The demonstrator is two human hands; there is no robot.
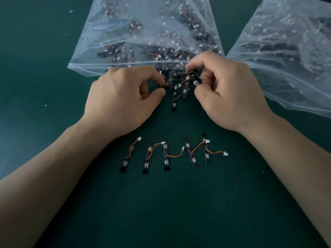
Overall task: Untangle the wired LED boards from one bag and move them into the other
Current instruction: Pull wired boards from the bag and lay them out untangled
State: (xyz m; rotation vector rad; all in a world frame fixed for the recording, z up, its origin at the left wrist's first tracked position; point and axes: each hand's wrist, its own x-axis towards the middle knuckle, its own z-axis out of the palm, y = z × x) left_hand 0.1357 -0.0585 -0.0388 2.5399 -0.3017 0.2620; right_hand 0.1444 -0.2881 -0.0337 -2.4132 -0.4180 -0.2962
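You are in the untangling step. Your left hand (123, 97) has thumb and forefinger curled and pinches a bundle of thin wires at one side of the clump of wired LED boards (180, 83). Your right hand (231, 93), also with curled fingers, pinches a black board at the other side. The clump is held between both hands, just in front of the open mouth of the middle bag (143, 33), which is full of more boards. One board hangs down from the clump toward the green table (35, 68). The boards are narrow black strips with small square parts on them, and each has orange and yellow wires ending in a white plug. I think the next move needs a slow pull apart, following one wire to find where it loops, because a hard pull may strain the thin wires. Nearer to you, a row of freed boards (166, 154) lies on the table between your forearms, not yet moved. The bag on the right (286, 51) is probably their destination.
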